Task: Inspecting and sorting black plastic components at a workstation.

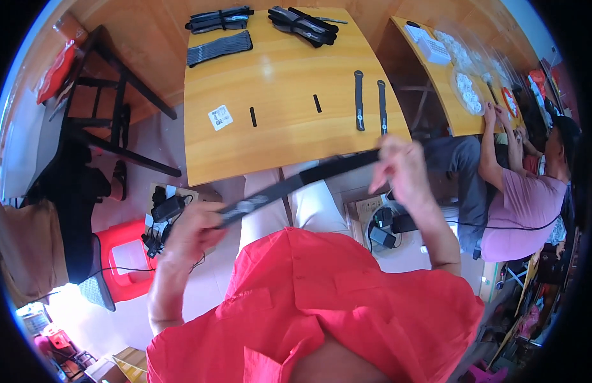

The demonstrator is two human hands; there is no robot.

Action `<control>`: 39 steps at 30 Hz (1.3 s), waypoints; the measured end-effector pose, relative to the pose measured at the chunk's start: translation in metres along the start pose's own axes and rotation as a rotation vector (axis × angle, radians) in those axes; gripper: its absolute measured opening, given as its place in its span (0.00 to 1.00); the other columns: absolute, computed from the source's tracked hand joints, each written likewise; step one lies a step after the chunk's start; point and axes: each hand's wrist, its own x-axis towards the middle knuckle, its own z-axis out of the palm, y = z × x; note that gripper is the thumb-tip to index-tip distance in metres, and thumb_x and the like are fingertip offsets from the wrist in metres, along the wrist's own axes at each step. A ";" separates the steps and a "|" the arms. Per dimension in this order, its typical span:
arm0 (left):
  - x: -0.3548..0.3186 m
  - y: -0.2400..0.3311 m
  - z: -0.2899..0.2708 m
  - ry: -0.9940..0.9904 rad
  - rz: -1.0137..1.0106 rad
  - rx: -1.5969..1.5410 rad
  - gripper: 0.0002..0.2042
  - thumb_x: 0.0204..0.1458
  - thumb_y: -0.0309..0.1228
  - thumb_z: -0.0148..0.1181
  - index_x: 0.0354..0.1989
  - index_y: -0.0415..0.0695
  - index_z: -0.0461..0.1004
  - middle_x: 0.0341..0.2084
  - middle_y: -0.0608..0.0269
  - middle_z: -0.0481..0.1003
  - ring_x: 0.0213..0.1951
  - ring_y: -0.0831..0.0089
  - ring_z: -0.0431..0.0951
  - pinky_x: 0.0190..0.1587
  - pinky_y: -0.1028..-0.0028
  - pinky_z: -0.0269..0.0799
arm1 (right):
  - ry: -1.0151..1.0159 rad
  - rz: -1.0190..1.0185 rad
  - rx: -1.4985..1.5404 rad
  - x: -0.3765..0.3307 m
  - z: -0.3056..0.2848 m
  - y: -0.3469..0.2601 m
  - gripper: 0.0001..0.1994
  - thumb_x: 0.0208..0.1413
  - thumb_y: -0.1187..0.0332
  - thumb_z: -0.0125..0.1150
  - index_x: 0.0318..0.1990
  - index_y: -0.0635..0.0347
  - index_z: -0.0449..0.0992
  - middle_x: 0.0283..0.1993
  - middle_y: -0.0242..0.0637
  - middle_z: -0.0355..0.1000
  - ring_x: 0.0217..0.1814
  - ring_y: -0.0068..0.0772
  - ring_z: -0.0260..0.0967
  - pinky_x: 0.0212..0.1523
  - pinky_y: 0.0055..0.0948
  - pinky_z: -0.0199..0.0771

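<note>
A long grey-and-black strap (280, 191) with pale printing is stretched at a slant above my lap, in front of the table edge. Its lower left end is pinched in my left hand (192, 231), which is closed and slightly blurred. My right hand (403, 169) closes on the other end, higher up by the table's front right corner. Two short dark straps (359, 101) with rounded ends lie just beyond my right hand. Two small black strips (252, 117) sit apart in the middle of the table, beside a white printed label (220, 117).
Bundled dark straps (303, 25) and a flat stack of grey straps (219, 48) occupy the far side of the wooden table (277, 143). Black power adapters (168, 209) with cables lie on boxes below. A red stool (124, 255) stands left. A co-worker (522, 198) sits right at another table.
</note>
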 end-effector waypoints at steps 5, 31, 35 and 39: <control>-0.050 0.000 -0.071 0.405 0.193 -0.387 0.12 0.47 0.34 0.47 0.19 0.39 0.65 0.07 0.77 0.52 0.08 0.88 0.50 0.09 0.83 0.41 | 0.453 -0.218 -0.167 0.029 -0.116 0.004 0.07 0.55 0.68 0.42 0.28 0.59 0.63 0.18 0.32 0.60 0.16 0.20 0.61 0.16 0.23 0.70; -0.005 -0.045 -0.031 0.194 0.402 -0.685 0.16 0.50 0.36 0.42 0.13 0.45 0.55 0.08 0.70 0.54 0.08 0.82 0.51 0.10 0.82 0.46 | 0.253 -0.730 -1.261 0.159 -0.053 0.026 0.05 0.45 0.72 0.53 0.23 0.63 0.69 0.26 0.41 0.65 0.26 0.43 0.67 0.28 0.35 0.67; -0.004 -0.045 -0.032 0.206 0.409 -0.715 0.16 0.50 0.36 0.42 0.13 0.45 0.55 0.08 0.70 0.54 0.08 0.82 0.51 0.10 0.82 0.46 | 0.223 -0.751 -1.332 0.168 -0.051 0.031 0.04 0.45 0.72 0.52 0.24 0.63 0.69 0.26 0.41 0.65 0.27 0.44 0.67 0.28 0.35 0.67; -0.001 -0.049 -0.039 0.227 0.420 -0.740 0.16 0.51 0.36 0.42 0.13 0.45 0.54 0.08 0.69 0.54 0.09 0.82 0.51 0.10 0.82 0.46 | 0.239 -0.739 -1.324 0.161 -0.049 0.024 0.04 0.45 0.73 0.53 0.24 0.64 0.69 0.25 0.40 0.64 0.25 0.43 0.67 0.26 0.34 0.67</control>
